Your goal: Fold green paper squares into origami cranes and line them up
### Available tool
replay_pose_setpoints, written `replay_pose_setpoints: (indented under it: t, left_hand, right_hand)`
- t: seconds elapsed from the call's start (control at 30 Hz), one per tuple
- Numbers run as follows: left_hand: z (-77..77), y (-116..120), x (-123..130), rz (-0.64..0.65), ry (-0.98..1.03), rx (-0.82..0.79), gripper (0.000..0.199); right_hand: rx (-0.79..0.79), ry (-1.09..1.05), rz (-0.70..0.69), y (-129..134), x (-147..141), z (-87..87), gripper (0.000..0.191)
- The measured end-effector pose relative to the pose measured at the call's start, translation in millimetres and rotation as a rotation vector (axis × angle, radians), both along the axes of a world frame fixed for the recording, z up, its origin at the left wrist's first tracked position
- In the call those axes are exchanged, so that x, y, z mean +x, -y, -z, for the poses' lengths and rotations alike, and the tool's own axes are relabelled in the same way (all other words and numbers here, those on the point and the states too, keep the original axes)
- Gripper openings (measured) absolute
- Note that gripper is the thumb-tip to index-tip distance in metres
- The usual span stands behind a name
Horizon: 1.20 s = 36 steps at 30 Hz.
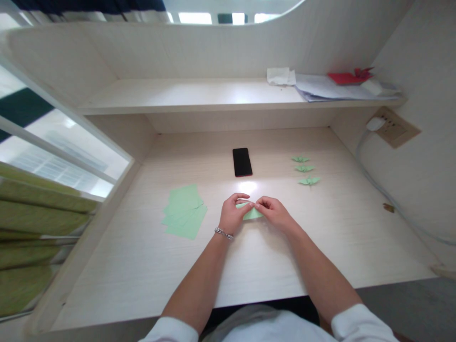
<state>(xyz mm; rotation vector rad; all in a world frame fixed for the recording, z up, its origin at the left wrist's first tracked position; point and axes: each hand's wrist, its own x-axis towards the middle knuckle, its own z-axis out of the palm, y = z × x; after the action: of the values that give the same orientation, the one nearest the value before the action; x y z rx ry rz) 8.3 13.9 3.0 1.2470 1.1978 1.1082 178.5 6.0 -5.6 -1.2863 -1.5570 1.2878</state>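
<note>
"Pinched between the fingers of both hands is what, in the head view?"

"One folded piece of green paper (253, 215), slightly below and right of the frame's centre. Left hand (231, 213) and right hand (277, 213) are both clamped on it, thumbs almost meeting at its upper edge; the fingers hide part of the folds."

"And to the left of centre?"

"Flat green sheets (185, 209), overlapping in a loose fan on the pale desk (263, 275). A chain bracelet (223, 233) circles the left wrist."

"Above and to the right?"

"A dark phone (242, 162) lies above the hands; right of centre, three small green folded figures (309, 181) form a column. Papers (313, 87) rest on the shelf, upper right."
</note>
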Motion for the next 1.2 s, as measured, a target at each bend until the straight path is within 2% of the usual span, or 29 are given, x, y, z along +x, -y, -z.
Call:
replay_pose_setpoints:
  t: [0.3,0.5,0.6,0.7,0.77,0.97,1.2]
  left_hand:
    - [8.1,-5.4,-6.3,-0.212,0.092,-0.054,0.044]
    - [6.2,-9.0,-12.6,-0.257,0.118,-0.038,0.045]
    - [7.2,-14.1,-21.4,-0.345,0.161,-0.024,0.045]
    - [8.2,-16.9,-26.2,-0.342,0.193,-0.02,0.045]
    - [8.3,-15.9,-24.4,-0.312,0.167,-0.01,0.044]
    - [6.7,-9.4,-15.0,-0.249,0.084,0.006,0.042]
    - [0.8,-6.3,-13.0,-0.187,0.073,-0.006,0.042]
  right_hand:
    - [-0.077,0.017,0.002,0.7,5.3,-5.7,0.024]
    - [-0.092,-0.031,-0.017,-0.3,12.4,-4.2,0.024]
    - [-0.086,-0.049,0.037,-3.1,21.6,-2.3,0.023]
    - [-0.069,-0.138,0.141,-6.2,26.7,-1.5,0.025]
    - [-0.052,-0.162,0.158,-6.6,24.0,-2.0,0.027]
    - [-0.065,-0.104,0.01,-1.3,5.2,-4.1,0.027]
    - [-0.071,-0.028,0.012,-0.4,10.2,-2.5,0.019]
